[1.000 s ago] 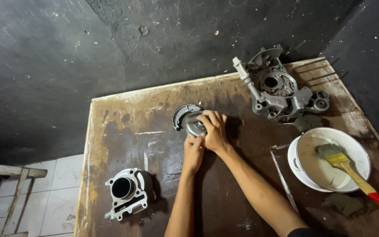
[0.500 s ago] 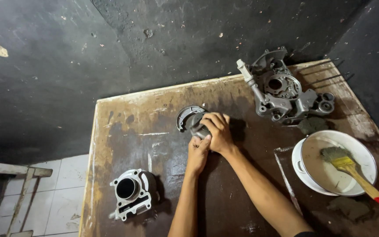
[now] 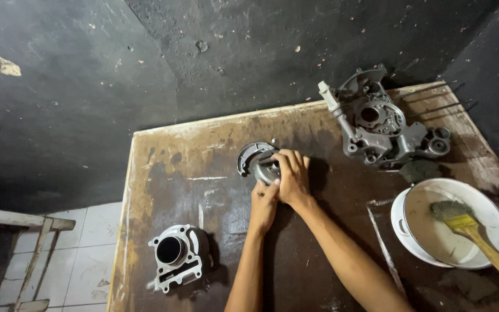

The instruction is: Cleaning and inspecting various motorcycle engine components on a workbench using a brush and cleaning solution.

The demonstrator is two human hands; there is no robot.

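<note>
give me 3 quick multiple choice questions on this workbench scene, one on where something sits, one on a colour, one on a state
1. Where is the cylinder block?
A. near left corner of the table
B. inside the bowl
C. on the floor

2. What colour is the bowl that holds the brush?
A. red
B. white
C. green

3. What are the two hands doing?
A. resting apart on bare wood
B. lifting the brush
C. both on the small round metal part

Answers:
1 A, it stands alone by the near left edge.
2 B, its rim and inside are white.
3 C, the right hand covers the part and the left hand touches its lower side.
</note>
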